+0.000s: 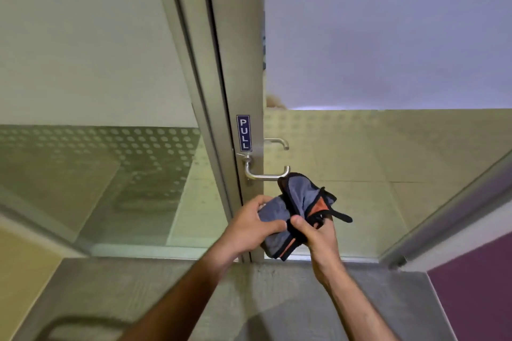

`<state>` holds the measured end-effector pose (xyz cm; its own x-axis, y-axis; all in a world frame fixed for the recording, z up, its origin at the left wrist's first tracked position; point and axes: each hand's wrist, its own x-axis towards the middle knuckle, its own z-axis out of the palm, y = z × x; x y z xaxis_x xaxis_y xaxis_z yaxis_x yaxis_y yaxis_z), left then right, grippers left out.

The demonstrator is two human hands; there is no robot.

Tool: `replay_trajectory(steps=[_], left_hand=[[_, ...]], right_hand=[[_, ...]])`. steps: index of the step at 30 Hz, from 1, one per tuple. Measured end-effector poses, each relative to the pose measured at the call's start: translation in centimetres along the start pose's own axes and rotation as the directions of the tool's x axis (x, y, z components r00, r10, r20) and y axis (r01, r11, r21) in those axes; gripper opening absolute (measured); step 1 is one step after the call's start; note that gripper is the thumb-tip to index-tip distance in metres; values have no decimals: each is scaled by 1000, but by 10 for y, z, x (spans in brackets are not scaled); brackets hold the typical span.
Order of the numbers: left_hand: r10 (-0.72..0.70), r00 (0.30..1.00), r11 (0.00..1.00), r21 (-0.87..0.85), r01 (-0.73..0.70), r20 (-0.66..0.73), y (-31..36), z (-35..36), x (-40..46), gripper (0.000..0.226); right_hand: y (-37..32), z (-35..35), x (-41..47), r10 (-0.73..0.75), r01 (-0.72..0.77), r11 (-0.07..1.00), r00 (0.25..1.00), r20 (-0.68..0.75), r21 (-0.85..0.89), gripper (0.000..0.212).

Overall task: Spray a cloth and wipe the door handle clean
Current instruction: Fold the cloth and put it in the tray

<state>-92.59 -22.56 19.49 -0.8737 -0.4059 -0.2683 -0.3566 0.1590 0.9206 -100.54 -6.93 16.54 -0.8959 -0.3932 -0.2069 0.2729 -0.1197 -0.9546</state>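
A metal lever door handle (264,176) juts from the door's steel stile, just under a blue PULL sign (244,133). Both hands hold a folded grey cloth (300,195) with black trim and an orange side, a little below and right of the handle. My left hand (253,225) grips the cloth's left part, thumb on top. My right hand (314,232) pinches its middle fold. The cloth's upper tip reaches close to the handle's free end; I cannot tell whether they touch. No spray bottle is in view.
The glass door (360,174) and a fixed glass panel (97,160) with frosted dots fill the view. A second handle (277,142) shows through the glass behind. A grey threshold (249,299) lies below, a purple wall (476,293) at the right.
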Motion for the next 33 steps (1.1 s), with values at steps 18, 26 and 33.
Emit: replay_trajectory(steps=[18,26,33], left_hand=[[62,955,998,-1,-65,-291,-34,12,-194,47],[-15,932,996,-86,-18,-361,-53,47,-268,53],[-28,892,987,-156,-48,-451,-37,83,-329,47]], right_hand=[[8,7,-134,170,-187,973,976,135,132,25],[-4,-36,-188,481,-622,726,764,430,294,33],[-22,-76,-212,448,-568,821,705,550,59,39]])
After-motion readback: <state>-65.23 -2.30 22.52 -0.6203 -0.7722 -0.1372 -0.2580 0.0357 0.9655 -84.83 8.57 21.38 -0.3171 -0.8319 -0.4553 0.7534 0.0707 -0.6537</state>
